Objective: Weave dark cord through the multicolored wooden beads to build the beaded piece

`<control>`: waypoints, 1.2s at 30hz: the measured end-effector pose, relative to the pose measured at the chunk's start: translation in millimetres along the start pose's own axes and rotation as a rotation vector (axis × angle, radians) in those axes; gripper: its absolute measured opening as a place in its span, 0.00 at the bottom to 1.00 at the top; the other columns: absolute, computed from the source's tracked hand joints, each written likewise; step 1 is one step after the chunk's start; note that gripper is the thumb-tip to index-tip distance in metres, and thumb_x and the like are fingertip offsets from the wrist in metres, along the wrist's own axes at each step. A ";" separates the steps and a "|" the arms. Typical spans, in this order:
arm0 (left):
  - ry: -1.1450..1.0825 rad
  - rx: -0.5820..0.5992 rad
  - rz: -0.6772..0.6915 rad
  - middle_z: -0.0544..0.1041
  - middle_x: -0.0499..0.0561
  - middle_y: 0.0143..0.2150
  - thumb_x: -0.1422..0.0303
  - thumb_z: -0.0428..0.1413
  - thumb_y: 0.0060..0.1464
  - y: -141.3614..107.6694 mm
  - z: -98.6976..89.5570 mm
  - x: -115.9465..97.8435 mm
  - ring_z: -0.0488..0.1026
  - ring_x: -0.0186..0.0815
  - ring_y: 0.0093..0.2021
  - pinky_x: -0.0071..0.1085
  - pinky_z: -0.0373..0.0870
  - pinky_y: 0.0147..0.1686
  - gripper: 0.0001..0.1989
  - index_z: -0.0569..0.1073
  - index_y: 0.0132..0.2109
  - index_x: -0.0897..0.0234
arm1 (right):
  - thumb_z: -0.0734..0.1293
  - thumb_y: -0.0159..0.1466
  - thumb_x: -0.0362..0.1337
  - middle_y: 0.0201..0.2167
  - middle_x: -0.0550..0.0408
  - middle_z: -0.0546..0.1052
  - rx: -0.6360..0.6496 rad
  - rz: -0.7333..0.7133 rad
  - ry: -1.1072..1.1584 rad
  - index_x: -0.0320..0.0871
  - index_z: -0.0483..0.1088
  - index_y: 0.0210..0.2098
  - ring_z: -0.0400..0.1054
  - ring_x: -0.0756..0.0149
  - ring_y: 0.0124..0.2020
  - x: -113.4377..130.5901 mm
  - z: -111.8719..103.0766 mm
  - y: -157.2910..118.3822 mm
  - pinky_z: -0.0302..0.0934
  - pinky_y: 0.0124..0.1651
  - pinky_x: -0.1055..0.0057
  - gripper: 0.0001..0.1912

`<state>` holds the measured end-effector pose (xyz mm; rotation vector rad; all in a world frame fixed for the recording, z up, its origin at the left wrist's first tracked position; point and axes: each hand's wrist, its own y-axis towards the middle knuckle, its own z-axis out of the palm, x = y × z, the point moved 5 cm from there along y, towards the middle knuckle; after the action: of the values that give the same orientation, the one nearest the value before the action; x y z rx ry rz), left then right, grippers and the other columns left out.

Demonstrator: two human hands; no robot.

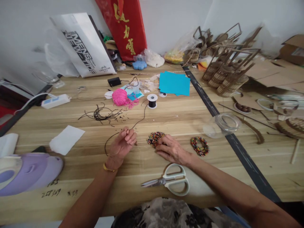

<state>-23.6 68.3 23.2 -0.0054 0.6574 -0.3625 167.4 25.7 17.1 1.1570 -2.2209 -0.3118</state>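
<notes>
My left hand (123, 141), palm partly turned up, is pinched on a thin black cord (106, 145). The cord loops down beside the wrist, and another stretch runs from the fingers to a white spool (152, 101) wound with black cord. To the right, my right hand (173, 148) rests at the edge of a pile of multicoloured beads (154, 138). Its fingers are curled together on the beads, and their tips are hidden. A coiled string of similar beads (199, 146) lies right of that hand. White-handled scissors (169, 181) lie nearer my body, blades pointing left.
Black cord cuttings (101, 114), pink yarn (120, 97) and blue sheets (174, 83) lie farther back. A purple device (33, 172) and white paper (66, 140) are at left. At right stand a clear round container (224, 123) and woven baskets (220, 79).
</notes>
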 end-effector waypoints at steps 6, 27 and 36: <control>-0.035 -0.052 -0.018 0.56 0.42 0.19 0.75 0.60 0.44 1.8 -5.2 0.0 0.56 0.24 0.19 0.18 0.55 0.15 0.10 0.64 0.26 0.65 | 0.62 0.66 0.34 0.35 0.48 0.70 0.007 0.002 -0.030 0.39 0.71 0.35 0.61 0.61 0.38 -1.3 3.4 0.5 0.61 0.41 0.64 0.07; 0.691 0.083 -0.200 0.75 0.48 0.21 0.63 0.62 0.47 -1.7 1.2 55.5 0.68 0.28 0.19 0.24 0.65 0.22 0.12 0.72 0.34 0.69 | 0.63 0.64 0.30 0.32 0.50 0.74 -0.223 0.021 0.256 0.41 0.68 0.38 0.66 0.65 0.35 -7.6 -9.9 -1.5 0.63 0.40 0.65 0.04; 1.001 0.059 -0.156 0.71 0.46 0.22 0.61 0.60 0.46 -3.6 5.7 59.3 0.65 0.27 0.22 0.23 0.62 0.22 0.13 0.70 0.29 0.68 | 0.63 0.64 0.32 0.31 0.49 0.75 -0.224 0.062 0.361 0.40 0.69 0.37 0.68 0.65 0.34 -7.8 -9.4 -0.8 0.64 0.39 0.66 0.03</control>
<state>22.0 44.7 -7.2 0.1926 1.6411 -0.5335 177.0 32.1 21.0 0.9394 -1.8501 -0.2921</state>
